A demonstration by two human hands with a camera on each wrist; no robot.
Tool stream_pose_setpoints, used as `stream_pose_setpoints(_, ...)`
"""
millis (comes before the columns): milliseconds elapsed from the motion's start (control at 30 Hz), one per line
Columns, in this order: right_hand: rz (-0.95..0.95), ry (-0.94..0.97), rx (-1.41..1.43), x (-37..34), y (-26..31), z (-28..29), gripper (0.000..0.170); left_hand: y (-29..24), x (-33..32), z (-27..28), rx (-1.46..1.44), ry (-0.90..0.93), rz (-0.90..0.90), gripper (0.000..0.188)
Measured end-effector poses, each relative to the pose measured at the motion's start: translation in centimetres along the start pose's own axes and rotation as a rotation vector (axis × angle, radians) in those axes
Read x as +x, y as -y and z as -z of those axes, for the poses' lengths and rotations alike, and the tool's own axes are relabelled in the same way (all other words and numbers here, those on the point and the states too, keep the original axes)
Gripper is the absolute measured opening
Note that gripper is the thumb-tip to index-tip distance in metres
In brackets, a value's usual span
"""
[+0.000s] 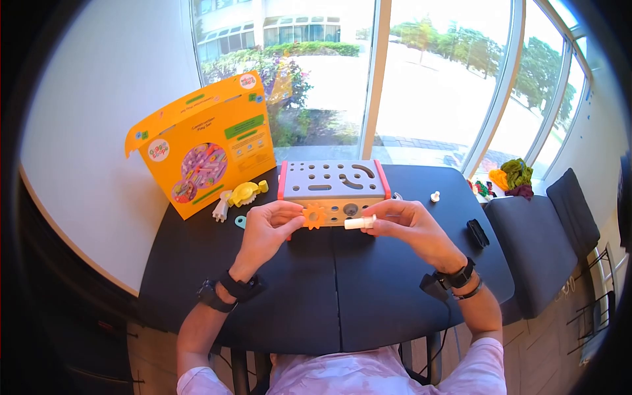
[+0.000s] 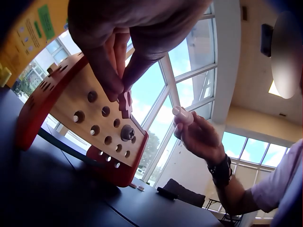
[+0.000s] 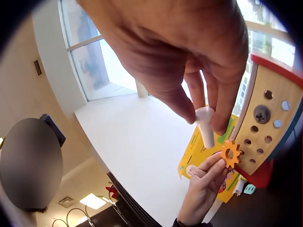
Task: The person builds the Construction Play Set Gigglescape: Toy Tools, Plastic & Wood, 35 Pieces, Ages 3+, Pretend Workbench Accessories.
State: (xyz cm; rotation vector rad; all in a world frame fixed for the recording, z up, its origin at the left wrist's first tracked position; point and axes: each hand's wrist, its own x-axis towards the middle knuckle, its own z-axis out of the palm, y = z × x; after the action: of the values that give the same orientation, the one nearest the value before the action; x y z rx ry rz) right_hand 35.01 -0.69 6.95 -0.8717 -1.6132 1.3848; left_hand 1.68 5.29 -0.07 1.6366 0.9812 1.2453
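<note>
My left hand (image 1: 266, 227) pinches an orange toy gear (image 1: 315, 216) by its edge, in front of the wooden side of a toy workbench (image 1: 336, 181). In the right wrist view the gear (image 3: 230, 153) shows its teeth and a central hole. Between thumb and fingers of my right hand (image 1: 418, 230) is a white plastic bolt (image 1: 359, 223), its shaft pointing left toward the gear, the two apart. A dark grey screw head (image 3: 262, 114) sits in one hole of the bench's perforated wooden panel (image 2: 102, 116). The bench has red end pieces and a grey perforated top.
A yellow play set box (image 1: 204, 141) stands at the back left. Before it lie a yellow toy piece (image 1: 247, 193), a white piece (image 1: 222, 208) and a teal piece (image 1: 241, 222). A small white piece (image 1: 434, 197) and a black case (image 1: 478, 234) lie on the right.
</note>
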Motion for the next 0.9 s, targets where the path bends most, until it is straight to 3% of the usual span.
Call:
stream_pose_setpoints(300,-0.064,-0.048,0.019,1.0,-3.1,-1.3,0.021,0.8,0.2,-0.4,0.041,-0.017,-0.011,0.023)
stream_pose_setpoints(600,-0.101,-0.078,0.327,4.2,-7.1,-4.2,0.022,0.4,0.4,-2.4,0.097,-0.083,-0.059,0.020)
stream_pose_setpoints(900,-0.111,-0.191,0.416,5.5,-8.3,-7.1,0.024,1.9,0.7,-3.2,0.143,-0.153,-0.118,0.015)
